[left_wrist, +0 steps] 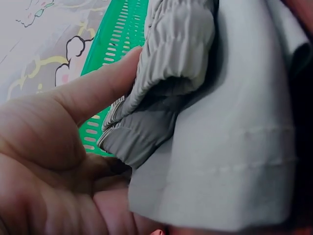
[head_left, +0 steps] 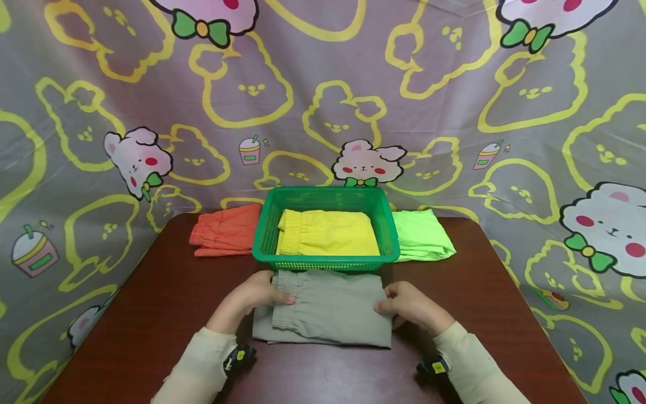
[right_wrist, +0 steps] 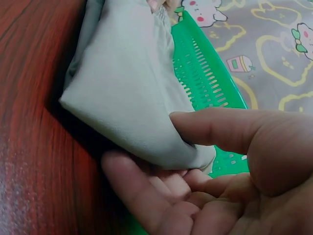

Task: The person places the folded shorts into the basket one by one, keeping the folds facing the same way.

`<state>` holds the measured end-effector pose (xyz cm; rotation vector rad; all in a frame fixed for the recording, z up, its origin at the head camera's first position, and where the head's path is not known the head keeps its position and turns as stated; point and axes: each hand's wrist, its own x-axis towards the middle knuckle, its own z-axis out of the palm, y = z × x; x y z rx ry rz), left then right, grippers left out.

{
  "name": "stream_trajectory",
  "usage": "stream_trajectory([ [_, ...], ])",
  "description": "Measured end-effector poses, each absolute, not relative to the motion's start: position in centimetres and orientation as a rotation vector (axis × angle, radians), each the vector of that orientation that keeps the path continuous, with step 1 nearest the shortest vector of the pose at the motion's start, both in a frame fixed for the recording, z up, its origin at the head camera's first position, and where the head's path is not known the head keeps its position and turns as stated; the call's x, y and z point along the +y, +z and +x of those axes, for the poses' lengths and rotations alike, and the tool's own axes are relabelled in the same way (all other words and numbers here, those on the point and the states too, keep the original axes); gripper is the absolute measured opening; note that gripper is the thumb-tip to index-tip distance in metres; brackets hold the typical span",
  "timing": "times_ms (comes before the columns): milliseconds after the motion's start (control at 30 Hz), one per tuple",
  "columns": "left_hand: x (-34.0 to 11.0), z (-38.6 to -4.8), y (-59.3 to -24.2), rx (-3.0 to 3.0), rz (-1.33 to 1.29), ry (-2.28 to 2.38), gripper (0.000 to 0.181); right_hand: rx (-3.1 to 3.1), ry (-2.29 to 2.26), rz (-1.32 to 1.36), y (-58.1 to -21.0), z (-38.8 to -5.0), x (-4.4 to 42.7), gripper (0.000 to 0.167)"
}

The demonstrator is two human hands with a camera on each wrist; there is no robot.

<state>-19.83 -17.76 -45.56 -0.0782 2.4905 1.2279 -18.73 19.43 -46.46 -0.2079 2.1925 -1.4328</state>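
Note:
Folded grey pants (head_left: 335,308) with a gathered elastic waistband lie in front of the green basket. At the waistband end my left hand (head_left: 259,293) grips them, thumb on top and the other fingers underneath. My right hand (head_left: 411,304) pinches the opposite folded end between thumb and fingers. Seen from the left wrist, the thumb presses the ruffled waistband (left_wrist: 176,49), and a stitched hem (left_wrist: 234,161) hangs beside it. From the right wrist, the fingers curl under the cloth edge (right_wrist: 132,107), which is lifted off the wood there.
Behind the grey pants stands a green perforated basket (head_left: 325,261) holding a folded yellow garment (head_left: 333,233). To its left lies a folded orange-red garment (head_left: 227,230), to its right a bright green one (head_left: 424,235). A cartoon-print cloth (head_left: 429,84) hangs behind the brown table (head_left: 136,314).

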Motion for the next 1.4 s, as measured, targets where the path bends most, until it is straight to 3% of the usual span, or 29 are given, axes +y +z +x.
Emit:
stream_trajectory([
  [200, -18.2, -20.0, -45.5, 2.422, -0.031, 1.318, 0.101, 2.105, -1.463, -0.182, -46.7, -19.0, 19.5, 0.020],
  [467, -19.1, -20.3, -45.7, 2.303, -0.003, 1.341, 0.071, 2.078, -1.452, -0.227, -46.7, -19.0, 19.9, 0.020],
  [800, -19.6, -20.4, -45.1, 2.126, 0.166, 1.419, 0.049, 2.080, -1.454, -0.251, -45.9, -19.2, 20.3, 0.020],
  [1033, -19.9, -20.3, -45.1, 1.931, 0.320, 1.525, 0.048, 2.098, -1.437, -0.268, -45.2, -19.3, 20.7, 0.024],
  [1400, -20.3, -20.1, -44.3, 1.938, 0.340, 1.531, 0.045, 2.078, -1.452, -0.309, -44.4, -19.2, 20.9, 0.027],
])
